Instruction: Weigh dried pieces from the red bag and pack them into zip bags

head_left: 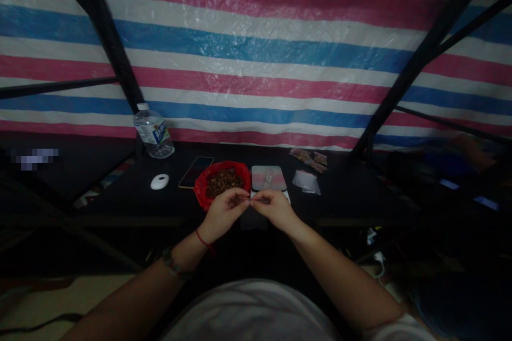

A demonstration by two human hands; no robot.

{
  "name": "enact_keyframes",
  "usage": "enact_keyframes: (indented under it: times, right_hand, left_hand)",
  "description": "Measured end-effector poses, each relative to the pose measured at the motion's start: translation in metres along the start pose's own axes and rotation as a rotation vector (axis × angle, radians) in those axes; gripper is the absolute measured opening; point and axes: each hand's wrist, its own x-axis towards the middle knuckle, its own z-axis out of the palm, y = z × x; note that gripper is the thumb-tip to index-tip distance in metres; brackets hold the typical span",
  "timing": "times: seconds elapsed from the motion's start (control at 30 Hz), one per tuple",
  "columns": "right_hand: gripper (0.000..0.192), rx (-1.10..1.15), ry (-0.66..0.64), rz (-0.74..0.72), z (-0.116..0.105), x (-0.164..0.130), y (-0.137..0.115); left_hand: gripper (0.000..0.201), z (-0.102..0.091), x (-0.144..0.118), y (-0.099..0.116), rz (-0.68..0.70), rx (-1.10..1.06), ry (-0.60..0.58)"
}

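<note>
Both hands meet over the table's front edge, thumbs and fingers pinched on the top of a small clear plastic bag that hangs below them, faint in the dim light. My left hand is closed beside a bowl lined with a red plastic bag, which holds small brown pieces. Just in front of a flat kitchen scale, my right hand is closed too. A small clear item lies on the scale's shiny plate; its kind I cannot make out.
Right of the scale lie flat clear bags and several filled bags. To the left are a phone, a white oval object and a clear plastic bottle. Black metal posts frame the black table before a striped sheet.
</note>
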Motion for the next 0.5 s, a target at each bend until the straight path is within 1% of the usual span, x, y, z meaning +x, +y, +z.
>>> enact_keyframes:
  times: [0.1,0.17,0.27,0.4,0.5]
  right_hand:
    - [0.012,-0.043,0.016,0.007,0.001,-0.0007,-0.0016]
    - [0.011,-0.058,0.016,-0.004,0.0012,-0.0009,-0.0026]
    - [0.012,-0.033,0.002,-0.031,-0.0001,-0.0005,-0.0031]
    - [0.017,0.026,0.002,-0.032,-0.0024,0.0009,-0.0001]
    - [0.013,0.002,0.007,-0.041,-0.0024,0.0017,0.0027]
  left_hand:
    - [0.015,-0.0008,-0.0009,0.0004,0.01,0.087,-0.001]
    - [0.014,-0.0009,-0.0011,0.0017,0.018,0.102,0.008]
    - [0.018,-0.0013,-0.0002,0.0041,0.025,0.053,0.042]
    - [0.025,-0.0028,0.0021,0.005,-0.022,-0.039,0.077]
    - [0.028,-0.0036,0.0031,0.0036,-0.049,-0.069,0.072]
